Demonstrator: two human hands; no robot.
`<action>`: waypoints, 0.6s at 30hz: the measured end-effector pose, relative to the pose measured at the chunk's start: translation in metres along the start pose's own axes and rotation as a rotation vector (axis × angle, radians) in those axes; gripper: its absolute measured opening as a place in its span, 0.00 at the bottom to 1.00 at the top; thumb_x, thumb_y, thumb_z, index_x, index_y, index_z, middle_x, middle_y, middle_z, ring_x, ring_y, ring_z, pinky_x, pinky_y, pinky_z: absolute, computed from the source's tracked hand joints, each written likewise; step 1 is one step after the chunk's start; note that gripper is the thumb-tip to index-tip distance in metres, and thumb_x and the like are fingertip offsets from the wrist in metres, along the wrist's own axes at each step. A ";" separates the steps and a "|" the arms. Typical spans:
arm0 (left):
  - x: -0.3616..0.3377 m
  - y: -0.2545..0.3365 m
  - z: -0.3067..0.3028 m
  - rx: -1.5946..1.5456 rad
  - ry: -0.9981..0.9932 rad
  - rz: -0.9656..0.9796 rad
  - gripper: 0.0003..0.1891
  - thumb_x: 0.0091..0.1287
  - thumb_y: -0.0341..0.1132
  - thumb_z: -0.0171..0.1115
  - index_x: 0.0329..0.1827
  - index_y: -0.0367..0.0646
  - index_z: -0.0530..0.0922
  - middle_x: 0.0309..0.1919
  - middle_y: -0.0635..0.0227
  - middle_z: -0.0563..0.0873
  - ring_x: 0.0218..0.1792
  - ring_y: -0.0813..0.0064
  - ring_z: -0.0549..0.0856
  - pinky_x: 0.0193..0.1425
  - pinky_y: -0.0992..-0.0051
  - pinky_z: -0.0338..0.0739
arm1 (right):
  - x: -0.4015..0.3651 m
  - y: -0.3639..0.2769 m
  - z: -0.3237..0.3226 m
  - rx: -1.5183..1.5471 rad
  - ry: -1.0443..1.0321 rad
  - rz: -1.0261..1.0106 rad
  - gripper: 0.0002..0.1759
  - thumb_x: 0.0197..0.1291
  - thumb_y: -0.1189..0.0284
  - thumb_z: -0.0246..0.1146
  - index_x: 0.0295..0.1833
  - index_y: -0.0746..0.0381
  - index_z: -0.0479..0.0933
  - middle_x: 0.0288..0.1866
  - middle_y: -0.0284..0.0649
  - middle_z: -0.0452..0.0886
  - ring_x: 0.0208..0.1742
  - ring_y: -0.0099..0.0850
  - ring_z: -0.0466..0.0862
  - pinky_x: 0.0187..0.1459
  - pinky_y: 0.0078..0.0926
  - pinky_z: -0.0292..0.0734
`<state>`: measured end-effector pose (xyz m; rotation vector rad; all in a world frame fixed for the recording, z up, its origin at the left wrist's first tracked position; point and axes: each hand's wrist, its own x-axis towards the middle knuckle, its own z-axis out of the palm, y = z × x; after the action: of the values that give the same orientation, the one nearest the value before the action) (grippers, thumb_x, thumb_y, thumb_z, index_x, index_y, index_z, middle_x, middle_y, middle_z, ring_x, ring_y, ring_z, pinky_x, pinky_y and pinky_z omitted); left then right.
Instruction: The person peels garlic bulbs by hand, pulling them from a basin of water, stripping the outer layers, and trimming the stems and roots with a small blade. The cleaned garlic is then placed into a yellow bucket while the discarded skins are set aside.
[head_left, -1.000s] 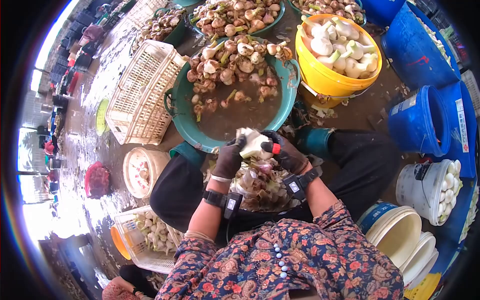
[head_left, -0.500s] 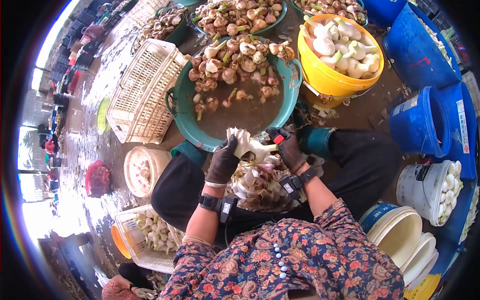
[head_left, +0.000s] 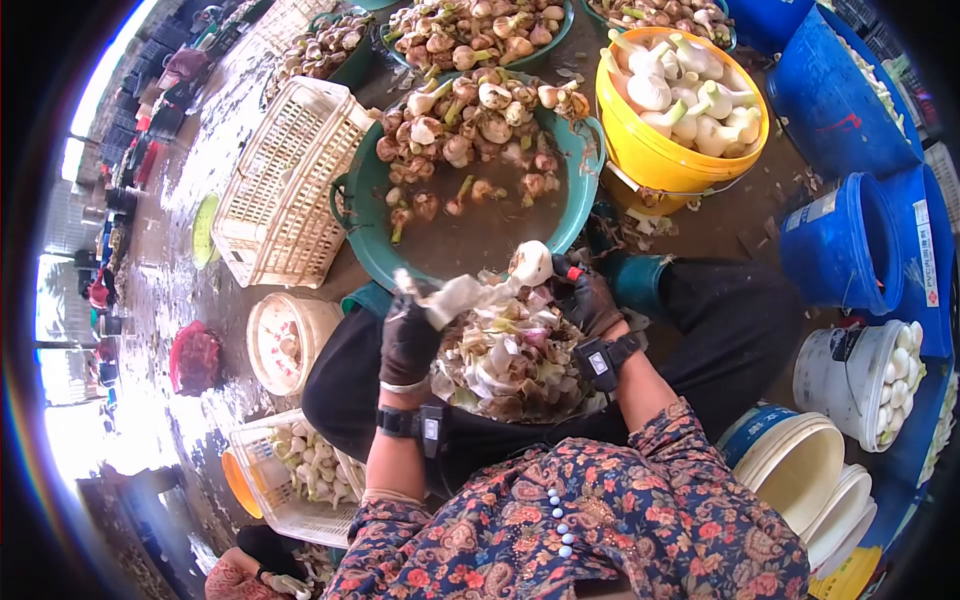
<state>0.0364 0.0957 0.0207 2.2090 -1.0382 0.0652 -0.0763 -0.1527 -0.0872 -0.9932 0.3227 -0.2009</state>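
Note:
My left hand point(head_left: 408, 335), in a dark glove, is closed on pale garlic skin point(head_left: 455, 300) that trails toward the right. My right hand point(head_left: 592, 300), gloved with a red band on a finger, grips a white garlic bulb point(head_left: 531, 263), its round end up. Below both hands lies a heap of garlic peelings point(head_left: 515, 365) between my legs. Just beyond them stands a green basin point(head_left: 375, 240) with unpeeled garlic point(head_left: 495, 127) at its far side.
A yellow bucket point(head_left: 640, 150) of peeled garlic stands ahead right. Blue bucket point(head_left: 835, 245) and white bucket point(head_left: 830, 385) are at right. White crates point(head_left: 290, 190) and a cream bucket point(head_left: 330, 320) stand left. Another person's hand point(head_left: 285, 583) shows at the lower left.
My left hand has moved left and down, pulling skin away from the bulb. The bulb in my right hand now shows smooth and white, and my hands are farther apart.

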 end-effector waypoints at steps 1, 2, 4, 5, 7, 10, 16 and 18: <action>-0.011 -0.015 -0.001 -0.097 0.017 -0.118 0.30 0.57 0.32 0.67 0.60 0.32 0.64 0.38 0.60 0.83 0.40 0.63 0.83 0.46 0.70 0.76 | -0.002 0.000 -0.001 0.000 0.003 0.002 0.19 0.56 0.77 0.58 0.55 0.66 0.74 0.45 0.39 0.81 0.44 0.22 0.80 0.46 0.23 0.76; -0.004 0.013 -0.014 -0.866 0.227 -0.378 0.28 0.58 0.32 0.66 0.60 0.34 0.65 0.38 0.61 0.83 0.40 0.64 0.83 0.44 0.71 0.77 | -0.003 0.003 -0.003 -0.008 -0.019 -0.011 0.19 0.58 0.76 0.57 0.56 0.67 0.73 0.47 0.40 0.81 0.45 0.24 0.80 0.47 0.24 0.76; 0.002 0.032 -0.038 -1.564 0.309 -0.500 0.24 0.59 0.32 0.65 0.58 0.37 0.68 0.40 0.63 0.84 0.42 0.66 0.83 0.44 0.73 0.78 | -0.001 0.002 -0.005 -0.014 -0.040 -0.030 0.19 0.59 0.76 0.56 0.57 0.67 0.72 0.49 0.41 0.80 0.46 0.26 0.80 0.48 0.25 0.77; -0.010 0.002 -0.036 -0.679 0.286 -0.303 0.23 0.71 0.48 0.47 0.57 0.37 0.66 0.47 0.55 0.79 0.45 0.65 0.82 0.49 0.65 0.78 | -0.002 -0.001 -0.003 0.423 -0.031 0.228 0.19 0.61 0.75 0.55 0.58 0.67 0.72 0.50 0.42 0.80 0.47 0.28 0.81 0.50 0.26 0.77; -0.005 0.007 -0.043 -0.766 0.287 -0.342 0.19 0.70 0.43 0.50 0.55 0.37 0.70 0.43 0.60 0.80 0.39 0.72 0.82 0.43 0.72 0.79 | -0.005 -0.008 0.000 0.856 -0.022 0.492 0.19 0.63 0.73 0.54 0.58 0.68 0.71 0.52 0.43 0.79 0.49 0.31 0.81 0.51 0.27 0.77; 0.029 0.039 -0.056 -0.694 -0.592 -0.638 0.17 0.61 0.39 0.65 0.48 0.35 0.78 0.37 0.64 0.85 0.38 0.78 0.83 0.42 0.77 0.77 | -0.008 -0.029 0.017 0.955 -0.242 0.451 0.19 0.65 0.71 0.52 0.59 0.68 0.69 0.52 0.43 0.78 0.51 0.33 0.80 0.54 0.29 0.77; 0.028 0.036 0.027 -0.846 -0.292 -0.768 0.24 0.64 0.40 0.62 0.59 0.36 0.71 0.45 0.63 0.82 0.44 0.77 0.79 0.46 0.78 0.75 | -0.015 -0.041 0.030 -0.103 -0.052 0.217 0.17 0.63 0.71 0.57 0.56 0.67 0.73 0.48 0.39 0.80 0.49 0.26 0.78 0.52 0.25 0.74; 0.032 0.037 0.041 -0.969 -0.452 -0.707 0.23 0.65 0.41 0.60 0.58 0.34 0.73 0.47 0.64 0.81 0.47 0.76 0.79 0.51 0.78 0.73 | -0.016 -0.035 0.037 -0.060 -0.005 0.245 0.17 0.63 0.70 0.57 0.55 0.66 0.74 0.46 0.38 0.80 0.47 0.25 0.78 0.50 0.24 0.75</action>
<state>0.0229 0.0327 0.0203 1.5483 -0.2885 -1.0570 -0.0783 -0.1370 -0.0365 -1.0037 0.4449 0.0341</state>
